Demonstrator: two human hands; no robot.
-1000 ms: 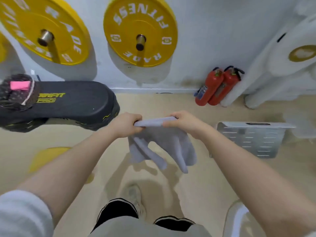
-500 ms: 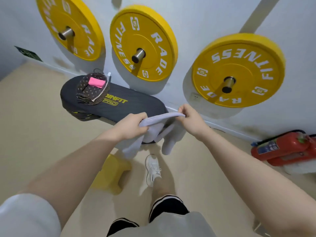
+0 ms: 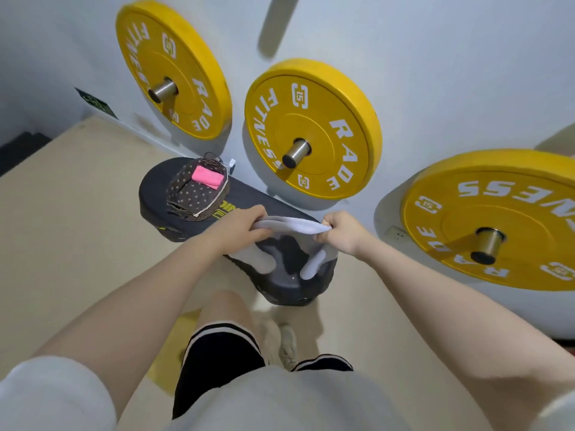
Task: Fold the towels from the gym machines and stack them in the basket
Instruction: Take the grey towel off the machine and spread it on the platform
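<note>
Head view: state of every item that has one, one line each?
White towel: held stretched between both hands, ends hanging over the bench.
Left hand: grips towel's left end.
Right hand: pinches towel's right end.
Basket: upright on bench, holding pink towel, folded.

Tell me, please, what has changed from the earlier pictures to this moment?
The person turned left and walked to the black bench. The white towel, earlier hanging over bare floor, now hangs over the bench's near end, closer to the basket. Unchanged: the left hand and right hand still grip the towel's top edge; the pink towel stays in the basket.
</note>
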